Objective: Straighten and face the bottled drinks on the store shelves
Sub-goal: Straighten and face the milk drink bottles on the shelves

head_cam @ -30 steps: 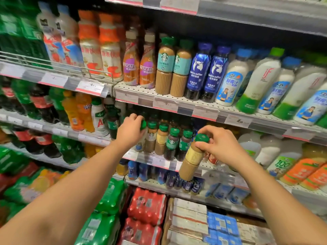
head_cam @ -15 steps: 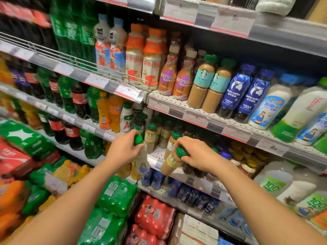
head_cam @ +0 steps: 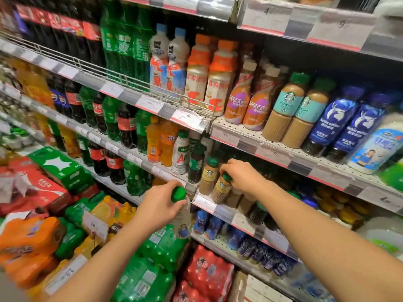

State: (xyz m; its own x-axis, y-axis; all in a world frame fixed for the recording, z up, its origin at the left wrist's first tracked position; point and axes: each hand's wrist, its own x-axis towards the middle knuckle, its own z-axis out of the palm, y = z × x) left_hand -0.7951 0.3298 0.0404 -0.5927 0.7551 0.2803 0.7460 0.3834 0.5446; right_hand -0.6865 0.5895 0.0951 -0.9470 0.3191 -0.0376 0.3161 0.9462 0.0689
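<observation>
My left hand (head_cam: 160,207) grips a pale green-capped bottle (head_cam: 181,216) by its neck, held in the air in front of the middle shelf (head_cam: 226,213), off the shelf. My right hand (head_cam: 243,176) is closed over the green cap of a tan Starbucks coffee bottle (head_cam: 222,189), which stands tilted at the shelf's front edge. Beside it, to the left, a second tan Starbucks bottle (head_cam: 208,176) stands upright, with a dark green-capped bottle (head_cam: 195,163) further left.
The shelf above holds Nescafe bottles (head_cam: 238,101), Starbucks bottles (head_cam: 283,110) and blue coffee bottles (head_cam: 331,125). Soda bottles (head_cam: 124,125) fill the left shelves. Shrink-wrapped packs (head_cam: 144,277) and boxed cases (head_cam: 58,168) are stacked below. Blue bottles (head_cam: 207,223) line the lower shelf.
The view swung left and down. My left hand pulled its green-capped bottle out and lower, away from the shelf. My right hand carried the tan bottle to the shelf's front edge.
</observation>
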